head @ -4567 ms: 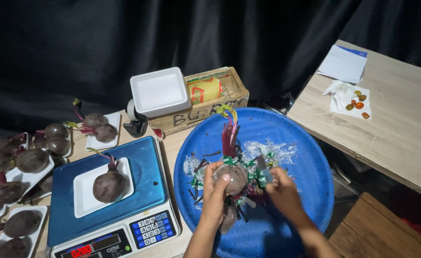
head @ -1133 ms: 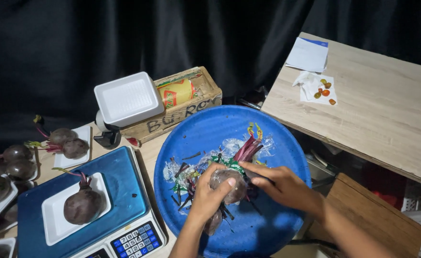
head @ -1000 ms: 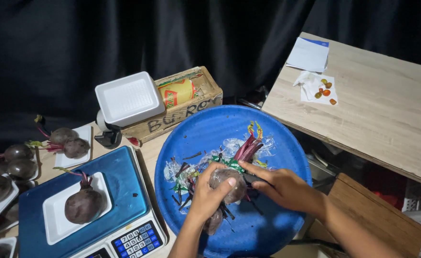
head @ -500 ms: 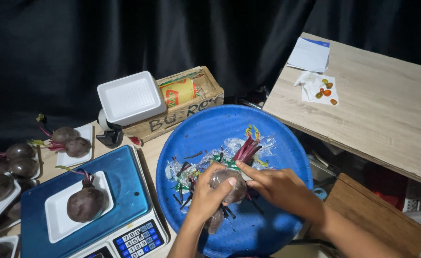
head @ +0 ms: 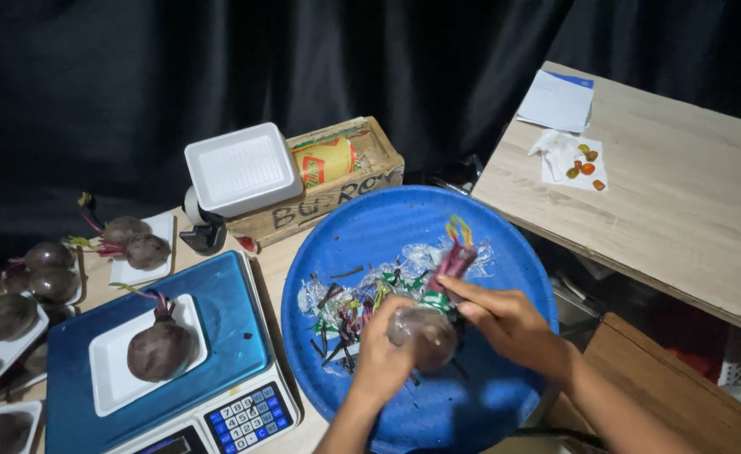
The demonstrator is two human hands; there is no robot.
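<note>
A plastic-wrapped beetroot (head: 423,335) with red stems sticking up is gripped between both hands over a big round blue tray (head: 362,235). My left hand (head: 381,361) cups its left side. My right hand (head: 509,324) holds its right side, with a finger laid across the stem base. Under the beetroot, bits of clear wrap, green leaf scraps and red stems (head: 345,303) litter the tray.
A blue digital scale (head: 227,303) at the left carries a white foam tray (head: 110,374) with one beetroot (head: 158,349). More beetroots on foam trays (head: 131,240) sit farther left. Behind are stacked white foam trays (head: 240,168), a wooden crate (head: 349,181) and a light wooden table (head: 682,193) with papers.
The camera view has shifted slightly. Both hands stay on the wrapped beetroot over the blue tray, and my right fingers have moved a little around its stem end.
</note>
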